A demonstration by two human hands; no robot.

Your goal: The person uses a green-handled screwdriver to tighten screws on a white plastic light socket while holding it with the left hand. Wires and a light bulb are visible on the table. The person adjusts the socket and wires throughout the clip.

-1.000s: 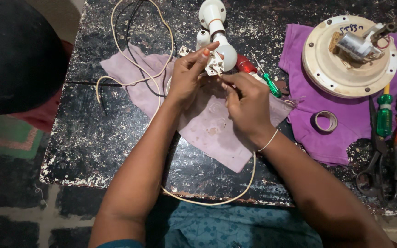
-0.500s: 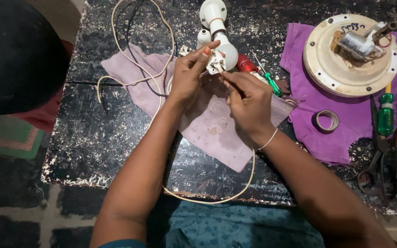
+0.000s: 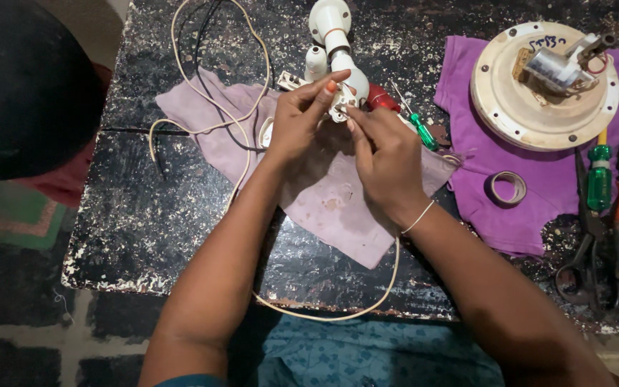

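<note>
**Both hands pinched on a small white fitting**

The left hand [image 3: 296, 122] has its fingers closed around a white plastic fitting [image 3: 344, 97], thumb laid across the top; the right hand [image 3: 388, 158] meets it from the other side, fingertips pinched shut on the same piece; just under the fingers lies a pale mauve cloth [image 3: 331, 208] on the black, chipped tabletop [image 3: 152, 229]; a cream cord [image 3: 202, 93] loops away beyond the left fingers; a green-handled screwdriver [image 3: 421, 131] rests just past the right fingers; well off to that side, a round cream base [image 3: 510, 107] sits on purple cloth [image 3: 531, 208].
</note>
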